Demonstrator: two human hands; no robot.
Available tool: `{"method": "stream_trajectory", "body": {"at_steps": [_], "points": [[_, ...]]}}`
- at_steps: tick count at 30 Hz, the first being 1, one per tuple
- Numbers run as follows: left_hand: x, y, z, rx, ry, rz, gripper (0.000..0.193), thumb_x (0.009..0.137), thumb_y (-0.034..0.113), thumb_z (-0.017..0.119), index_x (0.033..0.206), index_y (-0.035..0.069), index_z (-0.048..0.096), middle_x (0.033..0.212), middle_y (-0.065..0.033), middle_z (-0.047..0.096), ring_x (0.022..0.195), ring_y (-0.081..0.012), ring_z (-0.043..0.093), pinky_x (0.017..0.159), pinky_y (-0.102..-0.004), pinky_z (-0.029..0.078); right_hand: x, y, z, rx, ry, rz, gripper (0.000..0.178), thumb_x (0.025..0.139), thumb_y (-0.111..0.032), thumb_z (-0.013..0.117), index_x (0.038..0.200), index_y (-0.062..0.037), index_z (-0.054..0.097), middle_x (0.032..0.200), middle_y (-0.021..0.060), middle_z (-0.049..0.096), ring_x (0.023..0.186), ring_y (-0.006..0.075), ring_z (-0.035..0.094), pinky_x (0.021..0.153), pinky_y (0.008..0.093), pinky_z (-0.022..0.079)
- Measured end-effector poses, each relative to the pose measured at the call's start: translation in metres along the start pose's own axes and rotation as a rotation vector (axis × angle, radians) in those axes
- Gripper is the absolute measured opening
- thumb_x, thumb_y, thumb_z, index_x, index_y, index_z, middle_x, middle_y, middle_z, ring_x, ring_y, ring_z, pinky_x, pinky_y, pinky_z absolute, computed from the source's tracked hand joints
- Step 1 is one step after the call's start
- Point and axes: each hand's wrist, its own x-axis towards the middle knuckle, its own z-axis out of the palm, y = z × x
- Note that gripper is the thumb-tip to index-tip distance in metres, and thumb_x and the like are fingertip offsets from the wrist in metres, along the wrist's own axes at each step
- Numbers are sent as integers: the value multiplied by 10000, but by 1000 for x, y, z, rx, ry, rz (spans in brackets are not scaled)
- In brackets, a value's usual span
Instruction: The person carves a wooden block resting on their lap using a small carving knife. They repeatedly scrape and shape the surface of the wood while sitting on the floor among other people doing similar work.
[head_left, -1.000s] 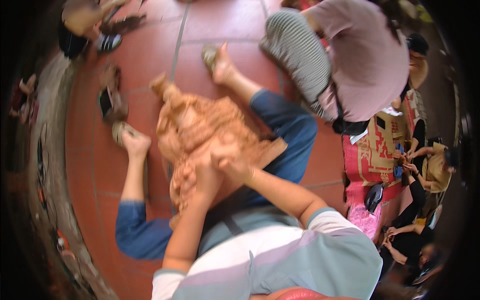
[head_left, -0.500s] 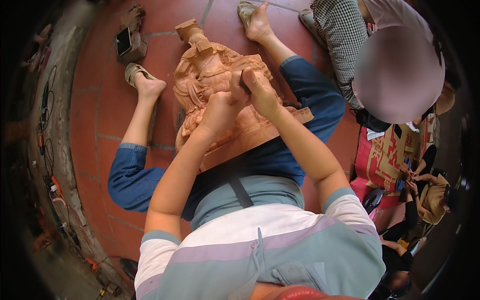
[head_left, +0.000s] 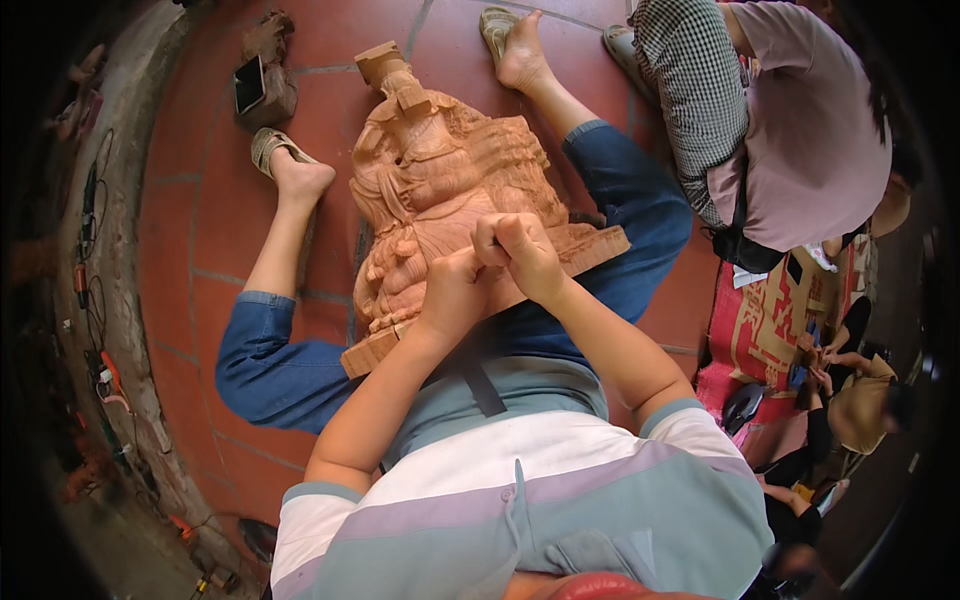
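Note:
A carved light-brown wooden statue (head_left: 440,170) lies between my spread legs, its narrow top pointing away and its flat base (head_left: 372,352) against my lap. Both hands are over the lower part of the carving, close together. My left hand (head_left: 455,290) is a closed fist, knuckles against the other hand. Just right of it, my right hand (head_left: 520,258) is closed too, thumb folded over the fingers. Whatever they grip is covered by the fingers. Whether either hand touches the wood I cannot tell.
Beyond my left foot, a dark-screened phone (head_left: 249,84) leans on a wooden block (head_left: 275,100). At right sits a person in a pink shirt (head_left: 815,130). Behind them lies a red and tan mat (head_left: 750,320), with more people. Cords and an orange-handled tool (head_left: 113,375) line the left ledge.
My two hands have come back toward my body, from the statue's middle to near its base. A dark piece seen at my right thumb earlier no longer shows. The person at right has shifted.

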Motion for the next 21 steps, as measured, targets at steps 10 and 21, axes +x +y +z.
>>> {"method": "stream_trajectory", "body": {"at_steps": [10, 21], "points": [[6, -1, -15, -7, -80, -74, 103, 803, 100, 598, 845, 12, 631, 717, -191, 612, 698, -319, 633, 595, -352, 480, 6, -5, 9, -78, 45, 81, 617, 908, -584, 309, 573, -74, 400, 558, -21, 362, 521, 71, 307, 498, 221, 234], [84, 25, -50, -26, -286, -139, 310, 839, 46, 585, 1145, -4, 576, 935, -100, 646, 861, -141, 598, 759, -258, 483, 70, -37, -45, 325, 293, 54, 568, 918, -554, 355, 572, -105, 377, 477, -22, 341, 414, 64, 298, 386, 216, 211]]}}
